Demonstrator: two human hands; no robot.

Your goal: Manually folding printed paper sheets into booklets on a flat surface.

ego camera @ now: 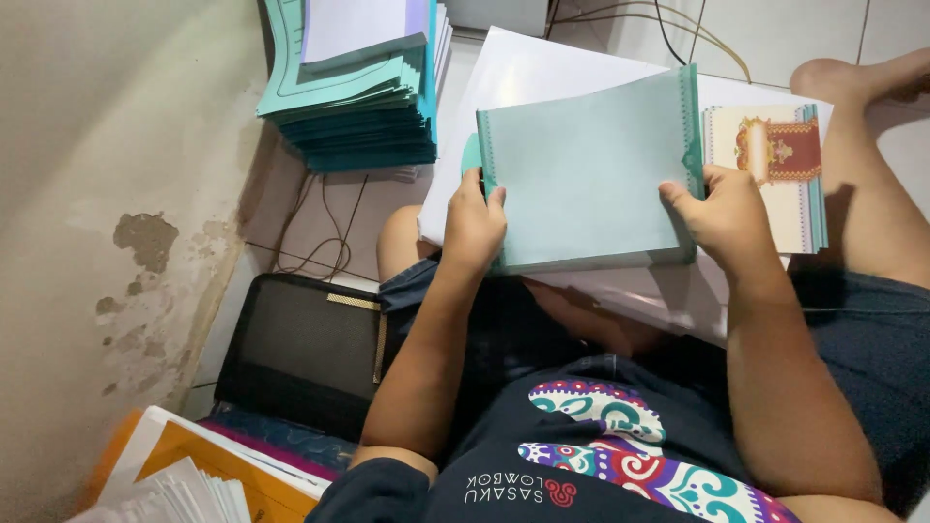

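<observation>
I hold a thin stack of pale teal cards (586, 169) in front of me with both hands, plain backs up. My left hand (472, 225) grips the stack's left lower edge, thumb on top. My right hand (722, 213) grips the right edge. Under the stack lies a large white sheet (528, 73) resting on my lap. To the right of my right hand lies a pile of cards with a red and gold ornate print (775, 165) on its top face.
A tall pile of teal cards (354, 97) with white paper on top stands on the tiled floor at the back left. A black bag (300, 349) lies at my left, papers and an orange folder (208, 475) below it. A stained wall (107, 232) runs along the left. Cables (668, 29) cross the floor behind.
</observation>
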